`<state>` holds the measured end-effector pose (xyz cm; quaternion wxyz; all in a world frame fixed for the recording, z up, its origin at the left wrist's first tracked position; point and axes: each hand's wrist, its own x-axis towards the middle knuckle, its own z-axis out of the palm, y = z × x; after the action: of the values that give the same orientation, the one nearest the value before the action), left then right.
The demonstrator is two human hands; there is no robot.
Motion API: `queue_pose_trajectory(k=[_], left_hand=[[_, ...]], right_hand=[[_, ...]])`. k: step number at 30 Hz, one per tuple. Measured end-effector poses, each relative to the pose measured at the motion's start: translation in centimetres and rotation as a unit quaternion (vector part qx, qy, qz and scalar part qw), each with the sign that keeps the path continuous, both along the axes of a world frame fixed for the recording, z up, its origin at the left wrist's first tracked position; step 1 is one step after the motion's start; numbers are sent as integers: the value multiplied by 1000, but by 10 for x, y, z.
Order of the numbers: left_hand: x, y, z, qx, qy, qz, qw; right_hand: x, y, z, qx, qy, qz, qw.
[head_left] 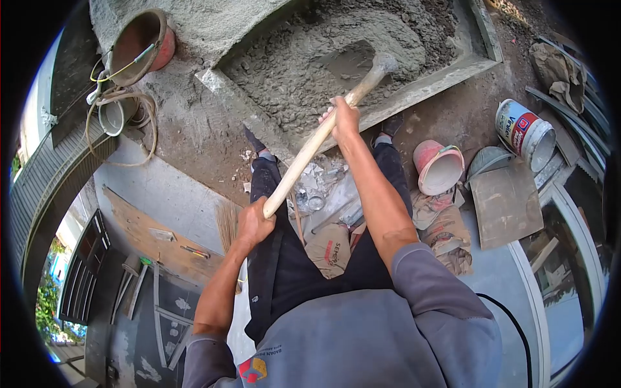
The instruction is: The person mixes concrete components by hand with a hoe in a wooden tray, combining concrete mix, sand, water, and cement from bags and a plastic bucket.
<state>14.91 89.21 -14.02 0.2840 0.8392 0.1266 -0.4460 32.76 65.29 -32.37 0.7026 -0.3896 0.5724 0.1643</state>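
Note:
A long pale wooden handle runs diagonally between my two hands. My left hand is closed round its lower end, near my left thigh. Further up the shaft, my right hand grips it with the fingers wrapped round. At the top, the handle meets a grey, mortar-coated tool head, whose blade is not clearly visible. Below and around that head lies wet grey mortar with a dark hollow in it. A mixing trough with a wooden rim holds the mortar.
A reddish bucket and a smaller bucket with a hose are at the upper left. On the right are a pink bucket, a white paint pail, a board and cement bags. Another bag lies between my legs.

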Motion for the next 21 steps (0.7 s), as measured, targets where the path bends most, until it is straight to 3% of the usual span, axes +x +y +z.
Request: queue_pose_trajectory(k=[6,10,14,16,21], left_hand=[[20,-107,-23,-151,-43,51,986],[93,-166,-12,-296,-30,81,951],[119,-174,4,-207,-12,80,975],[108,-153,26,-145,27,73,986],[105,-113,60,-45,56,-1,997]], right_hand=[[74,-105,71,-108,-98,74,986],[143,-181,109,-190,-159,107,963],[152,-196,59,-183,-89,111,973],[113,-166,9,-111,-34,116,986],[41,-88,-51,32,51,86,995]])
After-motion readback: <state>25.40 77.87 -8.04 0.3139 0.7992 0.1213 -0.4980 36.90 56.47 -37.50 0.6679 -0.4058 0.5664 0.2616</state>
